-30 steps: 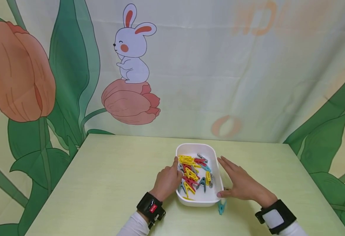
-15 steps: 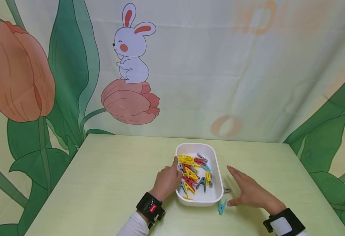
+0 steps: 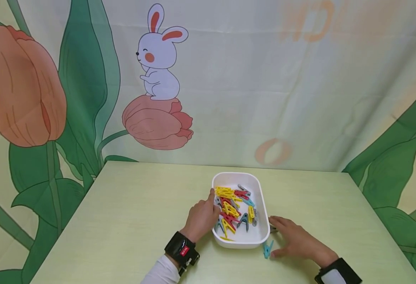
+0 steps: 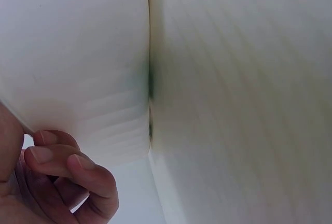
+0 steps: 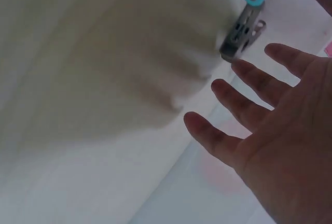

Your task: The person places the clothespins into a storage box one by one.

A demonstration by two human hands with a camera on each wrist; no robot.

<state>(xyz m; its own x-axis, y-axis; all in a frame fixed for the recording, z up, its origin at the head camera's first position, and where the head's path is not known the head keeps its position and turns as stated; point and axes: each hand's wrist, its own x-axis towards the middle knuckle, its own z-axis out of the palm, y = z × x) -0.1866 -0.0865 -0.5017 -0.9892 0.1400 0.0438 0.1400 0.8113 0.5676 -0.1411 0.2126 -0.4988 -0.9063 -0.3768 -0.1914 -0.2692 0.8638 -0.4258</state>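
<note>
A white plastic basin (image 3: 241, 245) holds several clothespins (image 3: 231, 209) in yellow, red, grey and blue. My left hand (image 3: 201, 219) grips its left rim, the thumb over the inside and the other fingers (image 4: 96, 177) curled against the outer wall. Beside the basin's front right corner, a light blue clothespin (image 3: 267, 250) and a grey clothespin (image 3: 273, 229) lie on the table. My right hand (image 3: 295, 239) is just over them, fingers spread, with the thumb tip close to the blue one. In the right wrist view, the grey clothespin (image 5: 241, 35) appears right by the fingertips.
The pale wooden table (image 3: 133, 221) extends around the basin on all sides. Behind its back edge hangs a cloth (image 3: 229, 98) printed with a rabbit, tulips and leaves.
My right hand has left the basin's right rim, moved out to the right, then come down and back left to the two loose clothespins. The left hand and basin have stayed put.
</note>
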